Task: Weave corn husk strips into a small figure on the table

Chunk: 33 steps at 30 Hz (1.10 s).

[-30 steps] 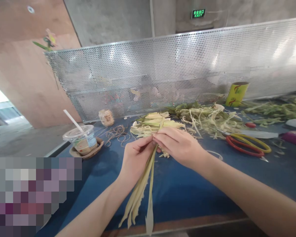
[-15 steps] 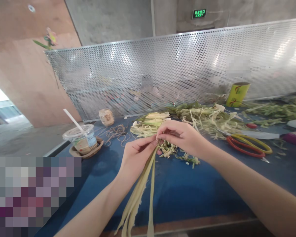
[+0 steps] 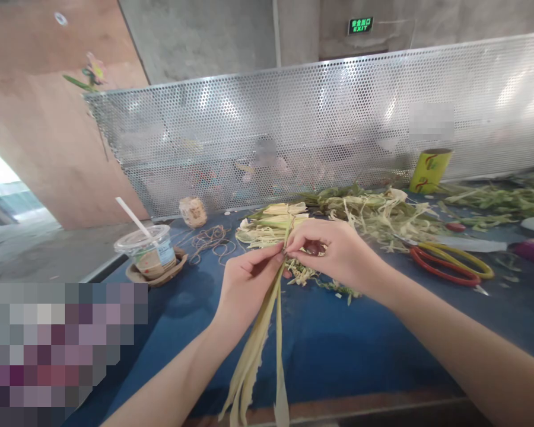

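Long pale corn husk strips (image 3: 260, 344) hang down toward the table's front edge from between my hands. My left hand (image 3: 249, 279) is closed, its thumb and fingers pinching the strips near their upper end. Closed in a pinch at the same spot is my right hand (image 3: 331, 252), its fingertips on the husk just above the left thumb. A short end of husk pokes up past the fingers. Behind my hands lies a braided length of husk (image 3: 300, 273), partly hidden. Further back rests a bundle of husks (image 3: 271, 222).
Red and yellow-handled scissors (image 3: 449, 264) lie at right, near a husk pile (image 3: 378, 210) and a yellow cylinder (image 3: 431, 171). A cup with a straw (image 3: 153, 252), a string tangle (image 3: 211, 240) and a twine roll (image 3: 193, 212) stand left. Perforated metal panel (image 3: 231, 136) borders the blue table (image 3: 338, 356).
My right hand has shifted slightly down and turned at the pinch point. The hanging strips have swung a little to the right. My left hand keeps its grip.
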Tool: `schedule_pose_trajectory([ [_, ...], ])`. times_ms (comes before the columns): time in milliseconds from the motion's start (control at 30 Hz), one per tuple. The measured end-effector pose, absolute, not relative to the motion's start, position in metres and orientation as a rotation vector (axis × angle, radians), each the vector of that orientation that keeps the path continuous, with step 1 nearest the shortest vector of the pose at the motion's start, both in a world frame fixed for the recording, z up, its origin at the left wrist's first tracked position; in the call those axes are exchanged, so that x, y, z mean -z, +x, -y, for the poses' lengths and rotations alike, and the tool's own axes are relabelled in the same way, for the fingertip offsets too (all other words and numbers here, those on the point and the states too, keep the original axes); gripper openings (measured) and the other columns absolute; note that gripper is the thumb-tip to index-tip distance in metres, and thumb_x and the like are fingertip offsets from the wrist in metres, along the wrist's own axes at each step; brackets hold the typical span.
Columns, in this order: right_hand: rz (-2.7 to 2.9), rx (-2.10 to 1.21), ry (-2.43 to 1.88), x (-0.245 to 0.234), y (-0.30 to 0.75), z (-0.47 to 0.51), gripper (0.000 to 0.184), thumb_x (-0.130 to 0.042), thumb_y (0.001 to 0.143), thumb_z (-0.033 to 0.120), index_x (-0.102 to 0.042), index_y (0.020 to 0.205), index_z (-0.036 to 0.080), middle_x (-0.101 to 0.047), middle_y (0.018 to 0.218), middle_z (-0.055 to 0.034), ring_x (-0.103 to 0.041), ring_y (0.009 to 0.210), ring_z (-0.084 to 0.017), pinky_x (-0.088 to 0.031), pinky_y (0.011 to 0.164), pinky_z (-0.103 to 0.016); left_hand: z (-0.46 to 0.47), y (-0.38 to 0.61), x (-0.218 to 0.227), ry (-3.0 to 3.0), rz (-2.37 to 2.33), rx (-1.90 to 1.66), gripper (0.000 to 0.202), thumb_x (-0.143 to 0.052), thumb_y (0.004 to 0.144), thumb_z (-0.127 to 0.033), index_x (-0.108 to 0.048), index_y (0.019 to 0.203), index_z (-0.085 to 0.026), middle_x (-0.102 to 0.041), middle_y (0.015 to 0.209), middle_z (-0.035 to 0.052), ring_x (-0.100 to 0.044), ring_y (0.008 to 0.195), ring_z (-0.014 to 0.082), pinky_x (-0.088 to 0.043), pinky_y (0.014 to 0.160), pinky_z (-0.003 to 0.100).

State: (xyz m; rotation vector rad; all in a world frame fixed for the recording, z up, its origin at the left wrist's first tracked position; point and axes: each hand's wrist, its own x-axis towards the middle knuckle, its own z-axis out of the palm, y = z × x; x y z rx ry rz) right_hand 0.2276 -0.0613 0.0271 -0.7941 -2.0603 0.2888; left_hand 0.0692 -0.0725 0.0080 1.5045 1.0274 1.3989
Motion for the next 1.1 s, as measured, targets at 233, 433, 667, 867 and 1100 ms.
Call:
schedule_pose_trajectory([
  [233,1.915,-0.405,-0.97,-0.027,0.224,0.065,0.007,-0.057,0.069,0.013,-0.053,0.064,0.017,-0.054,0.059,0.0017,-0.045,0.051,-0.008,-0.035,0.046,-0.02,0.073,0.069,-0.005,1.579,-1.051,-1.387,0.018,-0.065,0.068,-0.019,-0.072,0.084,-0.019,-0.068,0.059,-0.001,-0.061,0.054,0.0113,-0.048,0.057,0.019],
  [433,2.0,0.074,-0.916,-0.022,0.221,0.07,0.011,-0.049,0.075,0.012,-0.043,0.079,0.02,-0.054,0.067,0.0018,-0.045,0.055,-0.009,-0.035,0.049,-0.021,0.072,0.069,-0.007,1.487,-1.042,-1.344,0.017,-0.065,0.069,-0.022,-0.071,0.084,-0.018,-0.066,0.054,-0.0011,-0.057,0.046,0.0097,-0.045,0.045,0.017],
  [667,1.983,0.966,-0.42,-0.012,0.222,0.065,0.014,-0.041,0.08,0.009,-0.045,0.073,0.021,-0.064,0.071,-0.0024,-0.053,0.064,-0.014,-0.037,0.052,-0.026,0.081,0.068,-0.011,1.484,-0.858,-1.342,0.051,-0.061,0.073,-0.024,-0.046,0.122,-0.025,-0.063,0.062,-0.004,-0.05,0.034,0.0077,-0.043,0.033,0.019],
  [867,1.839,1.118,-0.123,-0.014,0.222,0.062,0.013,-0.054,0.072,0.015,-0.043,0.069,0.019,-0.065,0.063,-0.0018,-0.052,0.053,-0.014,-0.033,0.04,-0.025,0.087,0.067,-0.006,1.781,-0.783,-1.399,0.03,-0.051,0.079,-0.019,-0.06,0.107,-0.025,-0.059,0.075,-0.0005,-0.053,0.043,0.0055,-0.045,0.036,0.015],
  [1100,1.894,1.267,-0.025,-0.021,0.226,0.067,0.012,-0.059,0.068,0.018,-0.048,0.064,0.021,-0.068,0.064,-0.0016,-0.051,0.048,-0.014,-0.033,0.036,-0.025,0.085,0.066,-0.012,1.798,-0.761,-1.346,0.029,-0.053,0.077,-0.015,-0.063,0.104,-0.018,-0.064,0.067,0.0003,-0.059,0.056,0.0103,-0.052,0.054,0.02],
])
